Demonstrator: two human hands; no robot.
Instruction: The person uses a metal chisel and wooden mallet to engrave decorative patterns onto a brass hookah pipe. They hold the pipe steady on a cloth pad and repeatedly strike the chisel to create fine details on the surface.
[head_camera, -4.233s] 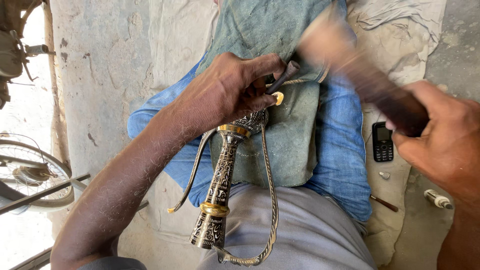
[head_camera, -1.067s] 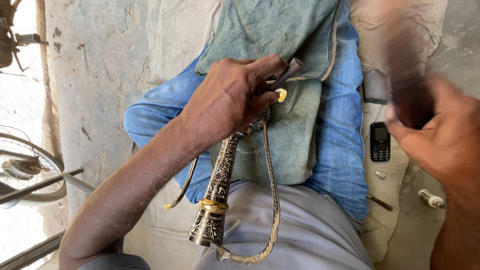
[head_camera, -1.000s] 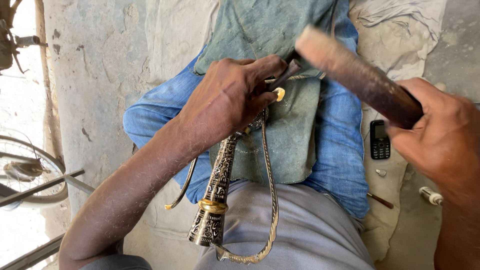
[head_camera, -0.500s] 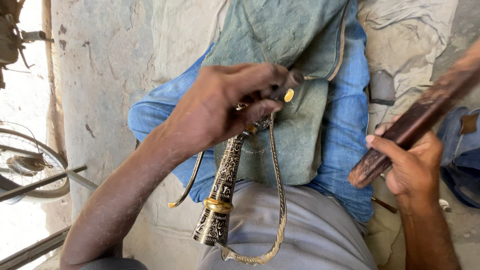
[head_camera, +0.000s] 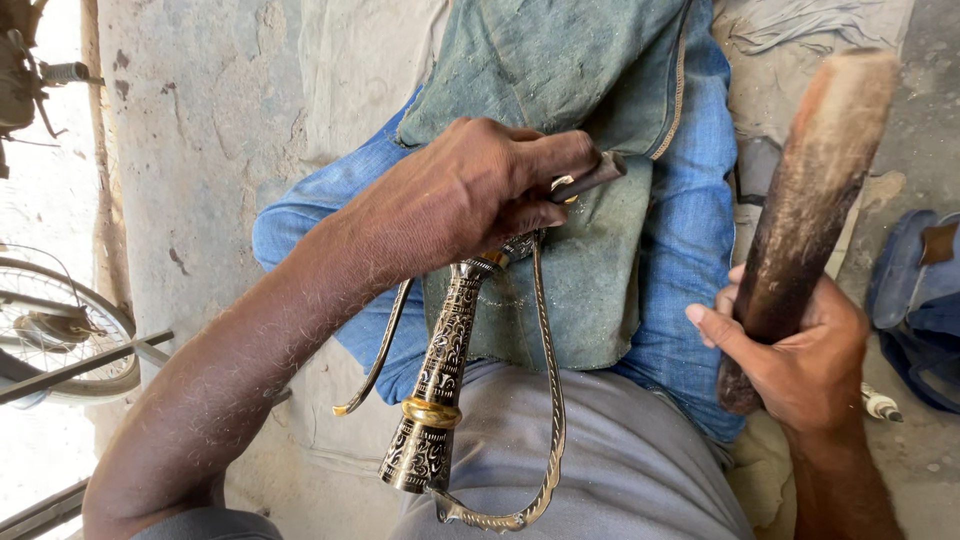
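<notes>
**Engraved hilt held on the lap, wooden mallet raised beside it**

The left hand is clenched over the upper end of an engraved metal sword hilt, its fingers wrapped round the piece and a thin dark tool that pokes out past the knuckles. The hilt lies across the person's lap, on a grey-green cloth spread over blue jeans. Its black-and-silver grip runs down toward the camera, ringed by a brass band and ending in a flared pommel. A slim curved guard bar loops from under the hand round to the pommel; a shorter curved quillon hangs on the other side.

The right hand grasps a worn wooden mallet near its lower end, fingers closed around it, the pale head pointing up and well apart from the hilt.

Beyond lie a concrete floor, a bicycle wheel at the left edge, and a blue bag at the right.
</notes>
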